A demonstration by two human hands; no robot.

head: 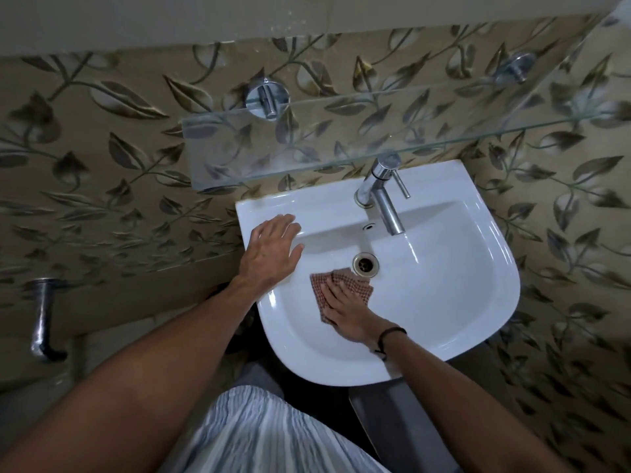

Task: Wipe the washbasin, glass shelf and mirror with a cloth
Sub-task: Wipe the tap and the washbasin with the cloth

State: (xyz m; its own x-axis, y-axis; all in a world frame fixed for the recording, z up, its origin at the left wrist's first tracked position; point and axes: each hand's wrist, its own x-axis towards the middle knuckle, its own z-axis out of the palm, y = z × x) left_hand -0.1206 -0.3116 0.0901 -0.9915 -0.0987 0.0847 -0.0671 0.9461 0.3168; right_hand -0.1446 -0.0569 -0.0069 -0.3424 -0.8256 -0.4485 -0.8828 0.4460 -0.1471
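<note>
The cloth (355, 284), red-brown and checked, is seen down in the bowl of the white basin (444, 295), lying just near and left of the drain (365, 264). It is pressed flat against the porcelain by the right hand (345, 310), fingers straight and laid over it, pointing far-left; 1 corner of the cloth is left showing on each side of the fingers. A dark band (392, 332) is worn on that wrist.

The left hand (269, 247) is laid palm-down on the basin's left rim, fingers spread and straight, nothing held, the thumb reaching over the edge towards the bowl.

A chrome tap (384, 196) is fixed at the far side of the basin, its spout angled out over the bowl. The glass shelf (307, 145) is mounted above and beyond the basin, carried on 2 chrome brackets (267, 97) (515, 64). Leaf-patterned tiles (102, 165) are seen behind it all, and a metal pipe (42, 319) at the far left wall.
</note>
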